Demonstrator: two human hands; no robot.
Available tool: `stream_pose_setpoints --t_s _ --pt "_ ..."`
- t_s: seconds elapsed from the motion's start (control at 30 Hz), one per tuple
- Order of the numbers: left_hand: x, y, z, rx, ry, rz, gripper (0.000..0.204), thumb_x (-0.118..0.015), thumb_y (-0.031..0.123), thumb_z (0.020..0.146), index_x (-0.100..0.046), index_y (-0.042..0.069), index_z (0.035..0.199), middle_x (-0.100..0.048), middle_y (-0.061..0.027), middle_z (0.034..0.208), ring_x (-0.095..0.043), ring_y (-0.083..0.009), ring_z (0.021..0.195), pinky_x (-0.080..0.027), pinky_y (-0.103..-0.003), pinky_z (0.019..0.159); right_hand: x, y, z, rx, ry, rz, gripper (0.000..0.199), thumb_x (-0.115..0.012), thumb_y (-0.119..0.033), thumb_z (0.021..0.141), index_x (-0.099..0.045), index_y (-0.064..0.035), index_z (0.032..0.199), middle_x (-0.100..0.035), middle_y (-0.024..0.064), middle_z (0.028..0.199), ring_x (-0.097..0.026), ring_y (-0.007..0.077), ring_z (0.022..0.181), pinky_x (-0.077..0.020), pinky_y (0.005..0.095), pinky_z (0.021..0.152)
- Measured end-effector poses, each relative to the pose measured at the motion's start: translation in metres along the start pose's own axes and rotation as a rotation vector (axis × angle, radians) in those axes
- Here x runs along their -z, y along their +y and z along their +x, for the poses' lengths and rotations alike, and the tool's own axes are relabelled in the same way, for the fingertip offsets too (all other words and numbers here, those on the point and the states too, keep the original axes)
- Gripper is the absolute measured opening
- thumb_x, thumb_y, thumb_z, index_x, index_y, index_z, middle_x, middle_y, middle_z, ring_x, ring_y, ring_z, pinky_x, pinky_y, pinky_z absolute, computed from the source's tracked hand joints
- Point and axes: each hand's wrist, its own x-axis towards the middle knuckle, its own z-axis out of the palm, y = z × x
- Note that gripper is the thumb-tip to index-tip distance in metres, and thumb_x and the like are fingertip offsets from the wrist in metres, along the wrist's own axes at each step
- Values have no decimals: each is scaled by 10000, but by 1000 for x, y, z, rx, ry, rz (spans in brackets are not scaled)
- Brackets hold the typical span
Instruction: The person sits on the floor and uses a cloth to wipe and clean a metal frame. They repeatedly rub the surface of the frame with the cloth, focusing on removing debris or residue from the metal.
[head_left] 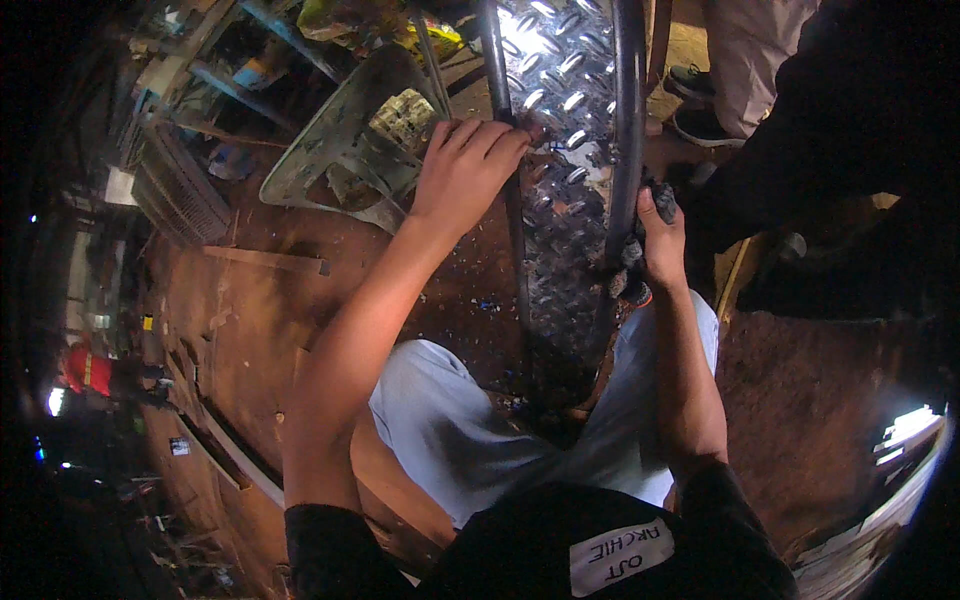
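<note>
The tread plate [565,110] is bright metal, glossy, its face raised in a diamond pattern that throws back hard glints. The two bars [625,120] along its edges look like dark painted or bare steel tube, smooth with a dull sheen. The floor [260,320] is reddish-brown earth or worn wood, matt and rough, littered with small chips. A grey metal dustpan-shaped tray [335,140] nearby is scuffed and stained, no shine left. The trousers [450,430] are pale cloth, soft and matt; the shirt [520,545] is black cloth with a white fabric patch.
</note>
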Motion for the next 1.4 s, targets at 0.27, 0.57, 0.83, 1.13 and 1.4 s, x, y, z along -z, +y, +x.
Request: stream_pose_setpoints --t_s 0.27,0.57,0.83,1.13,1.4 --pt "9 9 1 -40 42 15 199 -665 195 740 -694 163 934 -626 58 909 -558 -135 858 -384 -392 841 -1 -3 -1 41 -7 -52 260 -609 -264 924 -618 -4 934 -605 -2 845 -512 103 770 -421 259 717" --pt "13 12 12 -99 -21 46 113 -710 165 732 -641 123 810 -620 34 850 -564 -142 824 -389 -367 822 -4 -4 -1 72 -7 -38 253 -605 -261 929 -612 -8 946 -592 -14 853 -498 89 784 -412 251 714" --pt "3 9 8 -27 -53 -135 176 -644 172 751 -633 70 894 -566 -4 841 -578 -176 857 -528 -320 722 -3 -4 -2 75 -5 -34 259 -614 -271 923 -603 -19 980 -587 -16 861 -498 87 793 -412 246 726" --pt "4 6 8 1 17 -204 146 -688 77 769 -596 32 874 -611 -89 883 -611 -258 829 -517 -336 706 0 -1 0 -4 19 -20 293 -614 -278 921 -590 -5 1025 -601 10 923 -517 110 829 -419 261 766" --pt "-17 38 -16 950 184 -730 290 -695 144 827 -598 6 1064 -643 -79 952 -597 -154 890 -470 -300 766 -3 -5 -5 -76 10 128 306 -633 -286 906 -587 -23 1056 -611 24 955 -550 131 844 -443 288 782"
